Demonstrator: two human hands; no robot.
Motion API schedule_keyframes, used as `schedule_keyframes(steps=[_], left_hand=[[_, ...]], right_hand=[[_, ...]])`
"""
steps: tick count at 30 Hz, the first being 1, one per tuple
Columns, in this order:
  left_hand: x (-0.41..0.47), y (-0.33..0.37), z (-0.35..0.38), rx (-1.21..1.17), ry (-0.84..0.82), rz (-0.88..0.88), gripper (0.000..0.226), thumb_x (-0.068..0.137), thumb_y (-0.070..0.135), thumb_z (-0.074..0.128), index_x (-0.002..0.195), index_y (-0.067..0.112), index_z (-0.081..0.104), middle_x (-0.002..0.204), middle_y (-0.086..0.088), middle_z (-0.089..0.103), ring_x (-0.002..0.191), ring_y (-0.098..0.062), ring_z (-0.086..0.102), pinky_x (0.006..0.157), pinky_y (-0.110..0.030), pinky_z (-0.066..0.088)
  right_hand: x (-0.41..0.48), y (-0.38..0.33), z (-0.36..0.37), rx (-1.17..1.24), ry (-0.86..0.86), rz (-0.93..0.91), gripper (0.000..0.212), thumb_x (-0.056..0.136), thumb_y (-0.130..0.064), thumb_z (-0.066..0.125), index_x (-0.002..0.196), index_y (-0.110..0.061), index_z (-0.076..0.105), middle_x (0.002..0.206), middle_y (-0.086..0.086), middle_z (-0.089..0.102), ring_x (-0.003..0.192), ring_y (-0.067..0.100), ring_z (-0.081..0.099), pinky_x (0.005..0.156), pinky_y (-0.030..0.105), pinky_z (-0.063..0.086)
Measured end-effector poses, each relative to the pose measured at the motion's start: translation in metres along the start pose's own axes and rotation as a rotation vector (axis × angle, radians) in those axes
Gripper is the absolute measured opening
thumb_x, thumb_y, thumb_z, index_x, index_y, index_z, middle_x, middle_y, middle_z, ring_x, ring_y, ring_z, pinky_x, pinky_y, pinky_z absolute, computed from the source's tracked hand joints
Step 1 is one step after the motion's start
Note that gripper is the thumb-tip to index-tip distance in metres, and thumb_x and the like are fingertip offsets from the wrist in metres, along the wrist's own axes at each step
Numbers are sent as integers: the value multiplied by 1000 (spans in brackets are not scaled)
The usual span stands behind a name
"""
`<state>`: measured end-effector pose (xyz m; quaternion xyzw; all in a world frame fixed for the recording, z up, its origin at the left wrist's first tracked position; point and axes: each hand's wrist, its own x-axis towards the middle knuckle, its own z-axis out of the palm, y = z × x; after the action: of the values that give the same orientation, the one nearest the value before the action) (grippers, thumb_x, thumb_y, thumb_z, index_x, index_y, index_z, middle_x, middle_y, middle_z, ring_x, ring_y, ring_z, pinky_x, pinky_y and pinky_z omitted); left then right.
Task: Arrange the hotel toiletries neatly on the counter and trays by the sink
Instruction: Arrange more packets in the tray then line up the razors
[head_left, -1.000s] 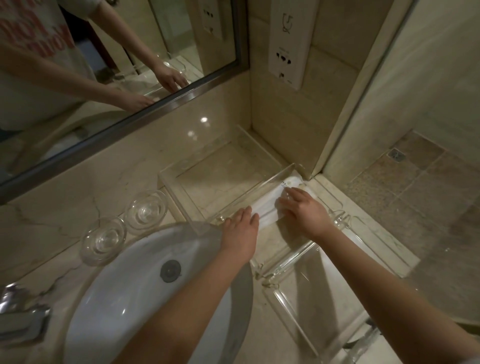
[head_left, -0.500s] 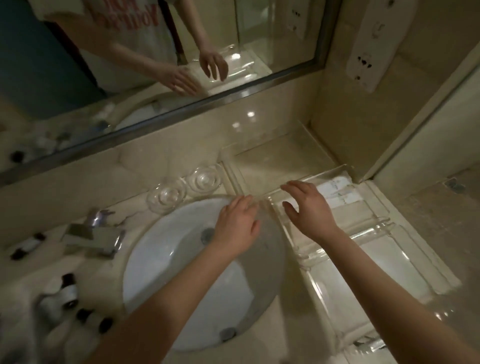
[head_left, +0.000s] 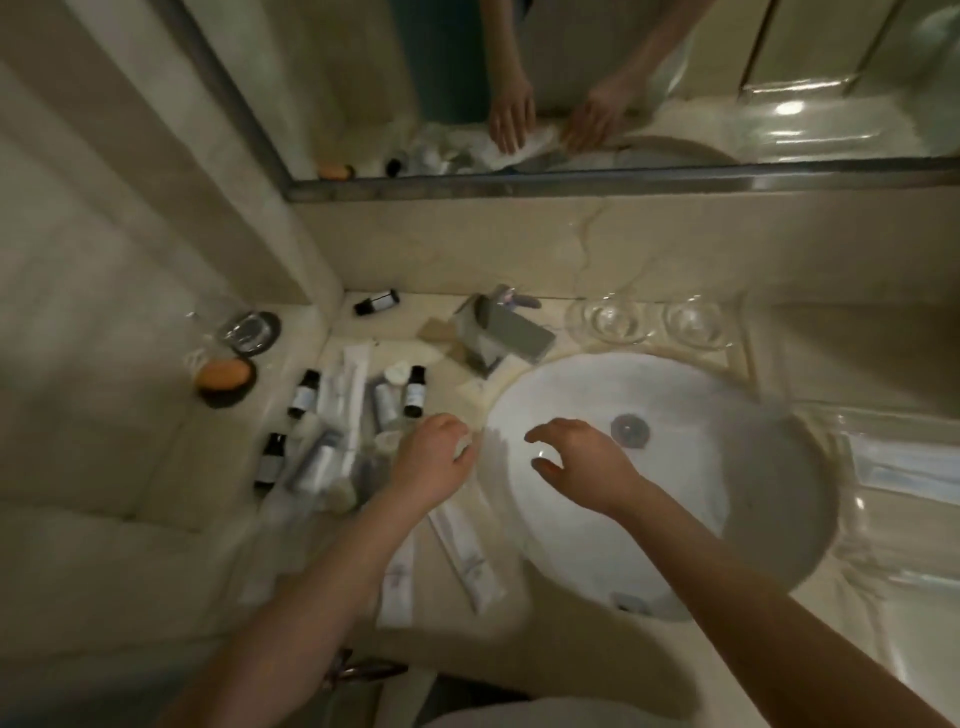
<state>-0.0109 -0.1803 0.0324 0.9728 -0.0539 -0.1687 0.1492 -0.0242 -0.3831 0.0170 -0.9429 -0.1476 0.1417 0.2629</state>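
The toiletries lie in a loose heap on the counter left of the sink (head_left: 727, 499): small black-capped bottles (head_left: 304, 395), grey tubes (head_left: 317, 462) and long white packets (head_left: 467, 556). One more bottle (head_left: 376, 302) lies by the wall. My left hand (head_left: 431, 460) hovers over the heap's right edge with its fingers curled down, and something small and white shows at the fingertips. My right hand (head_left: 576, 462) hangs over the sink basin with its fingers spread and nothing in it. A clear tray (head_left: 883, 499) at the far right holds a white packet.
The faucet (head_left: 498, 332) stands behind the sink, with two glass dishes (head_left: 608, 319) to its right. An orange soap (head_left: 223, 375) on a dark dish and a glass coaster (head_left: 248, 332) sit at the far left. The mirror (head_left: 571, 78) runs along the back wall.
My view and both hands have swung left, from the clear trays right of the sink to the toiletry heap on its left. The white packet stays in the tray.
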Motion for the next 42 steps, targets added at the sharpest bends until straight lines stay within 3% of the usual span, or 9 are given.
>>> schedule_keyframes(steps=[6,9,13,18,24,28,31,37,42], left_hand=[[-27,-92,-5,-57,-11,-248,26,89,25,51,106,6,58,111,-13,54,108,-31,52,86,-36,43],[-42,-112,4,-107,-47,-287,16,86,24,55,89,9,57,94,-10,52,95,-31,56,79,-36,46],[-57,-120,20,-167,-58,-304,25,85,29,59,102,11,60,105,-9,60,96,-25,59,85,-38,50],[-66,-115,37,-120,-68,-324,37,83,44,57,107,16,56,106,-5,59,94,-22,57,81,-38,50],[-55,-103,42,-34,-25,-303,48,81,46,59,111,9,55,116,-9,55,105,-27,53,84,-37,44],[-49,-93,48,11,13,-351,41,83,43,59,109,12,58,112,-7,58,101,-26,56,83,-37,47],[-48,-88,48,-55,11,-403,28,83,36,59,99,13,63,98,-6,62,89,-23,59,75,-35,53],[-43,-93,41,-260,-80,-425,26,85,25,58,106,10,60,98,-8,65,88,-26,64,77,-38,56],[-49,-96,20,-480,-92,-400,13,85,14,61,97,10,55,107,-9,63,101,-26,61,82,-34,52]], right_hand=[[36,-73,47,-171,-359,29,39,93,-30,45,129,-15,47,119,10,61,105,28,59,84,36,49],[35,-94,77,-239,-357,131,44,90,-39,47,126,-14,43,110,7,63,97,26,62,74,34,48],[29,-106,117,-248,-236,237,34,93,-31,44,122,-14,43,108,5,62,94,24,63,74,34,47],[35,-103,119,26,-232,337,27,93,-25,42,118,-18,51,111,7,63,99,25,61,81,36,51],[34,-97,83,283,-124,333,23,90,-28,53,74,-12,53,77,4,55,78,25,54,58,28,40],[26,-91,62,679,11,442,30,93,-32,51,108,-7,59,105,11,63,97,30,61,87,45,52],[23,-88,57,810,34,494,34,95,-33,49,114,-6,57,109,12,62,99,30,60,91,46,51],[14,-87,51,918,7,486,22,96,-32,46,98,-11,52,74,8,58,60,21,57,62,34,53],[16,-91,45,937,-14,445,19,94,-37,43,93,-20,49,73,6,55,59,20,52,60,32,46]])
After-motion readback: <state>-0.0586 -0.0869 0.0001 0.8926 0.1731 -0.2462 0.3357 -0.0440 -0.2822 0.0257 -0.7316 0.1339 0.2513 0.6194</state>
